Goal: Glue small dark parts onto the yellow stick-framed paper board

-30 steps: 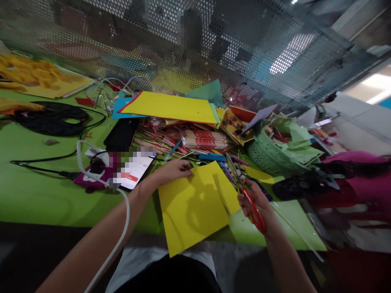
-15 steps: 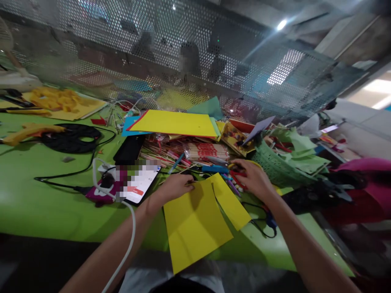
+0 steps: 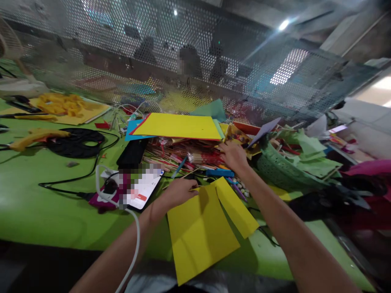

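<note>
My left hand (image 3: 182,192) pinches the top edge of a large yellow sheet of paper (image 3: 203,234), which slopes down over the green table's front edge. It is partly cut: a strip (image 3: 236,207) on its right side stands apart below the top. My right hand (image 3: 234,156) reaches into the clutter under the stack of coloured paper (image 3: 180,126), beside a clear packet of sticks (image 3: 198,157). Its fingertips are partly hidden, and whether they grip anything does not show. A blue-handled tool (image 3: 220,173) lies just below that hand.
A phone (image 3: 146,191), a purple power strip (image 3: 102,199) and a white cable (image 3: 134,248) lie on the left. Further left are a yellow glue gun (image 3: 39,136) and a black palette (image 3: 77,142). A green basket (image 3: 281,167) of paper scraps stands right. Perforated metal panel (image 3: 171,53) behind.
My right hand has moved up and left, from the red and yellow handles towards the paper stack. Those handles no longer show where they lay. My left hand still holds the sheet.
</note>
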Demonstrator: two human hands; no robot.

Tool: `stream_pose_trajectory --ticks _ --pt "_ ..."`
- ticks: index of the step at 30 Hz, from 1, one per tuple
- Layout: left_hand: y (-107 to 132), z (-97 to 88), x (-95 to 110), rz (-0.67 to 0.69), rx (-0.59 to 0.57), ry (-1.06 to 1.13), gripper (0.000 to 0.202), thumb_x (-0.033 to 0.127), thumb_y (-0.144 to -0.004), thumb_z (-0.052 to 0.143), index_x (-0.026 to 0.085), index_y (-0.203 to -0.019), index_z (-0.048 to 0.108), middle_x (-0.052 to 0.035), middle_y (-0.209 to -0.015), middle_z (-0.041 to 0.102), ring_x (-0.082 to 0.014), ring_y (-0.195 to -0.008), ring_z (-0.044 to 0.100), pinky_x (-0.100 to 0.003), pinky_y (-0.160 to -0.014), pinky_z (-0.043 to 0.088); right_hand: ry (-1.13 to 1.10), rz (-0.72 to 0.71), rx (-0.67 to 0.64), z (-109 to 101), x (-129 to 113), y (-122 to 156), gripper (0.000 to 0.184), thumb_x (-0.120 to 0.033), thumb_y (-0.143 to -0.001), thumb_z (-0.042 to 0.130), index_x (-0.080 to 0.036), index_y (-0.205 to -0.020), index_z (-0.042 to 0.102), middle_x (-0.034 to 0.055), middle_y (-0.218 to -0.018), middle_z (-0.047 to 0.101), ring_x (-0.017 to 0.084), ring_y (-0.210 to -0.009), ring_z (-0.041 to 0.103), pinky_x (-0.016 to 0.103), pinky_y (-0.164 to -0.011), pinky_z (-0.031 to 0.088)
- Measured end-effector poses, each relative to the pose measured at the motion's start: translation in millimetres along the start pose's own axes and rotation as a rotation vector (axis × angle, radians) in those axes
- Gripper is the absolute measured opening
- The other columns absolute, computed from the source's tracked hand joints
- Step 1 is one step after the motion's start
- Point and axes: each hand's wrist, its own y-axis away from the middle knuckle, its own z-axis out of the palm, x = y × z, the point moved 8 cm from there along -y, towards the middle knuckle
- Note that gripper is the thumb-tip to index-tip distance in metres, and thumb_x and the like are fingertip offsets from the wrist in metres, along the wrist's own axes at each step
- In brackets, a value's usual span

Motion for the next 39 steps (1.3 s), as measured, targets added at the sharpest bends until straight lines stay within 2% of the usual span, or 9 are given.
stream_pose_trajectory --ticks 4,7,10,16,20,27,32,35,39 --pt "-1 3.3 -1 0.012 -0.013 -0.021 0.022 0.035 -0.087 0.052 0.024 -0.099 0.066 -0.0044 -0.094 0.073 -0.0228 -0.088 0.067 -0.027 -0.069 0.043 -0.024 0.077 -0.085 -8 14 36 0.020 -0.032 -0.086 0.056 -0.022 -0.097 0.068 0.0062 -0.096 0.071 0.022 -0.088 0.063 0.028 -0.067 0.040" --pt "-1 3.0 0 0.017 -0.009 -0.023 0.021 0.035 -0.087 0.051 0.024 -0.096 0.066 -0.0048 -0.091 0.072 -0.0226 -0.086 0.066 -0.027 -0.069 0.042 -0.050 0.106 -0.210 -6 20 80 0.032 -0.049 -0.087 0.053 -0.023 -0.078 0.069 0.0017 -0.072 0.069 0.017 -0.065 0.062 0.025 -0.053 0.033" --pt "0 -0.5 2 0.035 0.016 0.005 0.021 0.035 -0.086 0.051 0.023 -0.095 0.066 -0.0051 -0.091 0.072 -0.0227 -0.086 0.066 -0.028 -0.068 0.042 -0.076 0.136 -0.298 1 20 119 0.043 -0.059 -0.085 0.051 -0.022 -0.070 0.068 0.0044 -0.074 0.068 0.018 -0.064 0.060 0.026 -0.052 0.030" --pt "-1 -1.4 -4 -0.011 0.021 0.101 0.022 0.034 -0.086 0.053 0.022 -0.099 0.066 -0.0031 -0.092 0.072 -0.0196 -0.083 0.065 -0.026 -0.069 0.041 -0.346 0.160 -0.303 17 17 143 0.030 -0.048 -0.074 0.067 -0.021 -0.062 0.062 0.0029 -0.071 0.065 0.019 -0.067 0.058 0.028 -0.057 0.036" --pt "0 -3.0 -7 -0.014 0.034 0.130 0.021 0.033 -0.085 0.054 0.021 -0.098 0.067 -0.0027 -0.092 0.071 -0.0180 -0.081 0.064 -0.025 -0.067 0.040 -0.490 0.210 -0.295 12 34 143 0.027 -0.046 -0.079 0.061 -0.021 -0.071 0.060 0.0004 -0.067 0.065 0.018 -0.061 0.059 0.027 -0.054 0.041" --pt "0 -6.5 -8 -0.003 0.063 0.190 0.023 0.033 -0.087 0.051 0.020 -0.099 0.066 -0.0030 -0.088 0.071 -0.0163 -0.074 0.062 -0.024 -0.061 0.038 -1.046 0.646 -0.060 -28 100 174 0.035 -0.047 -0.069 0.074 -0.022 -0.089 0.060 -0.0021 -0.068 0.065 0.016 -0.056 0.060 0.027 -0.052 0.047" --pt "-1 -6.8 -8 -0.013 0.064 0.250 0.027 0.032 -0.088 0.048 0.020 -0.103 0.068 -0.0035 -0.095 0.072 -0.0177 -0.080 0.063 -0.025 -0.067 0.042 -0.958 0.594 -0.107 -49 111 223 0.032 -0.049 -0.065 0.078 -0.025 -0.084 0.068 0.0049 -0.077 0.069 0.021 -0.067 0.064 0.031 -0.060 0.052" --pt "-2 -4.8 -5 0.018 0.053 0.289 0.030 0.032 -0.089 0.047 0.021 -0.107 0.068 -0.0033 -0.105 0.073 -0.0189 -0.090 0.065 -0.026 -0.075 0.045 -0.828 0.590 -0.328 -47 120 270 0.031 -0.056 -0.065 0.073 -0.029 -0.080 0.072 0.0090 -0.079 0.072 0.028 -0.072 0.067 0.042 -0.065 0.055" --pt "-3 0.9 1 0.061 0.025 0.271 0.031 0.030 -0.090 0.047 0.023 -0.110 0.069 -0.0026 -0.113 0.071 -0.0194 -0.100 0.064 -0.026 -0.084 0.046 -0.676 0.665 -0.477 -46 146 338 0.035 -0.069 -0.052 0.068 -0.037 -0.062 0.074 0.0160 -0.080 0.073 0.036 -0.077 0.069 0.051 -0.073 0.054"
